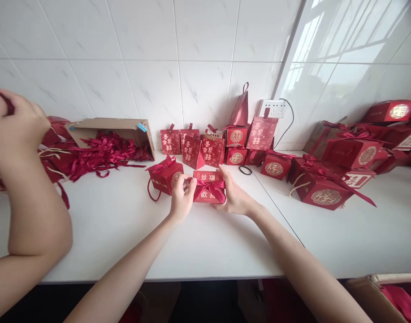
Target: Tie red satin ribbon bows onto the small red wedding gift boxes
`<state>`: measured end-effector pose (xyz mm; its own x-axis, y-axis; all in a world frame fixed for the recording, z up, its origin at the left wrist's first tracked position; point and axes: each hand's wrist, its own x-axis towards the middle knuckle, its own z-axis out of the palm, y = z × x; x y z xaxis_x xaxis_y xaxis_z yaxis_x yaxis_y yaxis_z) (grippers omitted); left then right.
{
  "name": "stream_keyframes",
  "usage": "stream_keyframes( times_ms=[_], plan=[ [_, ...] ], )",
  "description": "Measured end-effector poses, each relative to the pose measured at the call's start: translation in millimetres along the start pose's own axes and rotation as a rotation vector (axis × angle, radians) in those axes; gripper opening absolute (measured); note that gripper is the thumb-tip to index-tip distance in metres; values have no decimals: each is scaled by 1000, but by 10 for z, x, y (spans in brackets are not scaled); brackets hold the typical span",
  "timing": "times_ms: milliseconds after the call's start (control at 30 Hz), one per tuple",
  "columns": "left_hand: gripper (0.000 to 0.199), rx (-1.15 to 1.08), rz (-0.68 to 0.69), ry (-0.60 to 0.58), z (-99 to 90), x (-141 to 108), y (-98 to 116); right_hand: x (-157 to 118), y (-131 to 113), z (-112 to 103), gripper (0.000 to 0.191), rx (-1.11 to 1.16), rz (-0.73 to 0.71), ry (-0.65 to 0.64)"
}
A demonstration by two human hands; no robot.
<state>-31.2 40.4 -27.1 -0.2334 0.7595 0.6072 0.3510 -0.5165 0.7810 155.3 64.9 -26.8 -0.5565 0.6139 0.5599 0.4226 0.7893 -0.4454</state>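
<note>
A small red gift box (pixel 201 175) with gold lettering is between my hands, above the white table. A dark red ribbon bow (pixel 212 190) lies across its face. At the box's left side, my left hand (pixel 183 197) pinches the left part of the bow between thumb and fingertips. My right hand (pixel 235 195) grips the box from the right, thumb at its upper edge and fingers partly hidden under it. Just left of my left hand, touching or nearly so, stands another red box (pixel 161 181) with a bow and a cord handle.
Red paper boxes (pixel 193 153) line the tiled wall. An open carton (pixel 107 123) spills red ribbons (pixel 106 150) at left. Bow-tied boxes (pixel 321 193) are piled at right. A black ring (pixel 245 170) lies behind my hands. A co-worker's arm (pixel 33 211) reaches in from the left.
</note>
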Motion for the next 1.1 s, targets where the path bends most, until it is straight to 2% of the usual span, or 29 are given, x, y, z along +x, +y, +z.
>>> stream_keyframes(
  times_ms=[100,233,300,433,500,633,767,933,1100],
  plan=[
    [19,14,63,43,-9,3,1,-6,19,20,114,3,-1,9],
    [14,74,245,86,-23,-8,14,-13,33,66,113,-14,-1,30],
    [11,125,397,79,-30,-28,38,-12,44,107,113,-49,-30,67],
    [6,253,832,4,-37,-85,118,1,39,166,107,-111,-113,214],
    [9,289,964,-8,-41,-112,170,10,9,164,106,-116,-152,272],
    [7,320,1083,16,-75,-142,295,21,-91,116,106,-114,-264,351],
    [14,348,1173,11,-136,-150,413,16,-195,79,96,-101,-331,438],
    [17,325,1210,-52,-194,-170,470,-6,-262,67,91,-135,-330,490],
    [19,296,1211,-49,-215,-198,480,-18,-285,61,92,-125,-346,502]
  ],
)
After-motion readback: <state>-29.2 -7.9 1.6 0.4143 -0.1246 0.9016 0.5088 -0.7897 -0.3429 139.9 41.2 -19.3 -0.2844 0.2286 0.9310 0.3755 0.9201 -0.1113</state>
